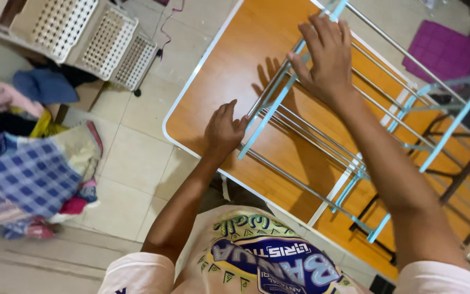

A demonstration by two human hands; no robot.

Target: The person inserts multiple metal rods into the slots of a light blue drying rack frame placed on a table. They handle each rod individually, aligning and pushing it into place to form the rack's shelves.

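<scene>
While the rack [354, 125] lies on its side across the orange table [235, 71], both hands rest on its near end frame. This rack consists of light blue plastic end frames joined by thin metal rods; the rods run diagonally from the near frame at the centre of the view to the far frame at the right edge. On the upper part of the near blue frame sits the right hand [325, 54], fingers [330, 32] spread apart and laid flat over the frame and the rod ends, not closed around any part. At the lower part of the same frame, the left hand [223, 129] is curled, its fingers drawn together and touching the blue bar where the lowest rods meet it; whether they wrap fully around the bar cannot be told. A white edge band borders the wood-look table top, and a seam crosses it under the rods. On the tiled floor [137, 158] to the left lies a pile of clothes [33, 169], including a blue checked cloth. At upper left, well apart from the table, stand white perforated baskets [91, 35]. At upper right a purple mat [441, 49] lies on the floor.
</scene>
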